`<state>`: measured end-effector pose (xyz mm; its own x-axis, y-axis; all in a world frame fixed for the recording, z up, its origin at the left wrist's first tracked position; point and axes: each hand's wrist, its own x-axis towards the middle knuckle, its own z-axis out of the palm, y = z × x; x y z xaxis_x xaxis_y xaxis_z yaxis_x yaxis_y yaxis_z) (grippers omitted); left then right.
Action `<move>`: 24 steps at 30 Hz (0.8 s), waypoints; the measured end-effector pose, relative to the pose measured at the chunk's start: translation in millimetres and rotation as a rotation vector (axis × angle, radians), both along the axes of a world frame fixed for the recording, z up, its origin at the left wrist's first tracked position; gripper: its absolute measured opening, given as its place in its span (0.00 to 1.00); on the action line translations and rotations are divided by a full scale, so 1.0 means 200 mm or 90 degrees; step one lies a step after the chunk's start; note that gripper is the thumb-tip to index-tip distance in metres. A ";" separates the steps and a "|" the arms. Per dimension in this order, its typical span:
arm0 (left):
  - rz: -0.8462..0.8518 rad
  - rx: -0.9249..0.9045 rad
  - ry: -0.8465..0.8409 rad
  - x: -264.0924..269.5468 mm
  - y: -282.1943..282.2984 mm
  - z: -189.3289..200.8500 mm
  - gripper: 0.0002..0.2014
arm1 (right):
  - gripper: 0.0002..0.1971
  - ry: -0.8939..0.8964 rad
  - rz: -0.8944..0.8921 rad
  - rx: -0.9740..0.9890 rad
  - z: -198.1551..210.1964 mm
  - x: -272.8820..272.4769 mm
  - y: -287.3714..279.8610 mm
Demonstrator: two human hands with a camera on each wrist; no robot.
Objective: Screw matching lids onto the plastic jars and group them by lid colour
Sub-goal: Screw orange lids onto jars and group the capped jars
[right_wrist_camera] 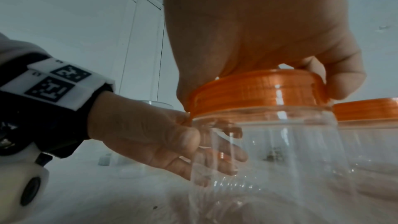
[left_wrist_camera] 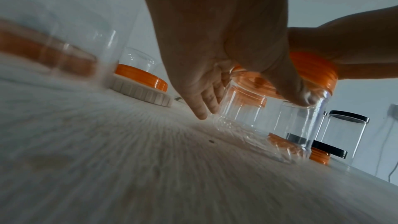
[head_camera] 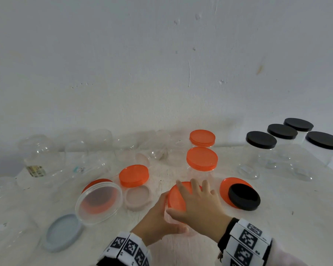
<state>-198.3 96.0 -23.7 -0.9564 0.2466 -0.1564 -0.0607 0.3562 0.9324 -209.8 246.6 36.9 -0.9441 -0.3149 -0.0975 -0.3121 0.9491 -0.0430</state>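
A clear plastic jar [right_wrist_camera: 269, 151] stands upright on the white table near its front edge. An orange lid [head_camera: 176, 198] sits on its mouth. My left hand [head_camera: 158, 219] grips the jar's body from the left, fingers and thumb wrapped round it [left_wrist_camera: 301, 125]. From above, my right hand [head_camera: 198, 202] covers the orange lid [right_wrist_camera: 258, 91], palm on top, with fingers and thumb curled down over its rim. Most of the jar's body is hidden behind both hands in the head view.
Two orange-lidded jars [head_camera: 201, 158] stand just behind. Several black-lidded jars [head_camera: 260, 140] are grouped at back right. A loose black lid [head_camera: 244, 196] lies on an orange lid [head_camera: 226, 186]. Left: an orange lid [head_camera: 134, 175], beige lid [head_camera: 137, 196], grey-blue lid [head_camera: 62, 232], a tipped jar [head_camera: 98, 200], several open jars [head_camera: 40, 154].
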 end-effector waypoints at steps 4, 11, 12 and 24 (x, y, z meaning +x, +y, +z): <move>0.002 -0.012 -0.008 0.01 0.00 0.01 0.51 | 0.43 0.006 -0.005 -0.008 -0.03 0.00 0.00; 0.027 -0.027 -0.013 0.04 0.02 0.03 0.48 | 0.44 0.013 -0.003 -0.016 -0.05 -0.01 0.00; 0.027 -0.032 -0.012 0.04 0.02 0.03 0.48 | 0.43 0.016 -0.003 -0.020 -0.06 -0.01 0.00; -0.006 -0.262 0.088 0.09 -0.01 0.20 0.38 | 0.43 -0.028 0.027 -0.111 -0.09 0.00 0.05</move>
